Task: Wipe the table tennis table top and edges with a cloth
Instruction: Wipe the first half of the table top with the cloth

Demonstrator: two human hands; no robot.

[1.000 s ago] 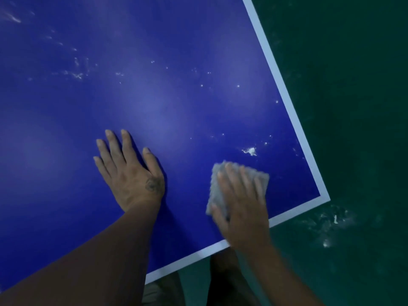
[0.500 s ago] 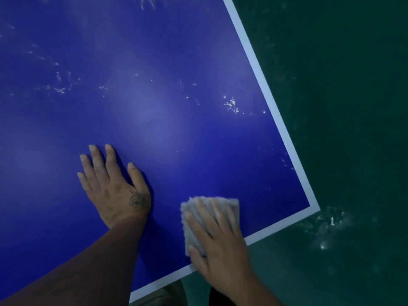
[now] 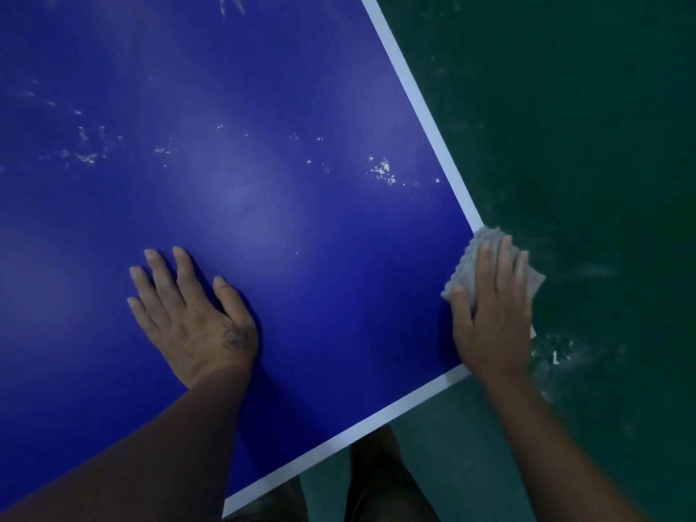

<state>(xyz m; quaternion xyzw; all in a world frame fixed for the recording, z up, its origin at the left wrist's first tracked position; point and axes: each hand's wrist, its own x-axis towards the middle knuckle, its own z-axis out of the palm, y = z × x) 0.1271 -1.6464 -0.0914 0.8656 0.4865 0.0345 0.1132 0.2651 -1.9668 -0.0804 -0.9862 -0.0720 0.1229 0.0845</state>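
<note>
Dark green floor (image 3: 583, 107) fills the right side of the view, and a blue surface (image 3: 263, 107) with a white border (image 3: 414, 88) fills the left, its near right corner hidden under the right hand (image 3: 489, 325). A grey cloth (image 3: 484, 235) is pressed onto that corner, partly on the border and partly overhanging the edge above the floor. The cloth is covered by the right hand, whose fingers (image 3: 502, 265) are laid straight and close together across it, released rather than clenched, with the thumb at the cloth's left edge. No curl round the cloth can be seen; whether anything is tucked beneath the palm cannot be told.

The left hand (image 3: 196, 325) is rested flat on the blue surface, well apart from the cloth, with its fingers (image 3: 158, 273) spread and straight and nothing grasped. A small tattoo (image 3: 231, 339) is seen near the base of its thumb.

White specks (image 3: 382, 171) are scattered on the surface near the right border, beyond the cloth, and fainter smears (image 3: 86, 156) are seen at the far left. Pale debris (image 3: 555, 356) is seen on the floor just beside the right wrist.
</note>
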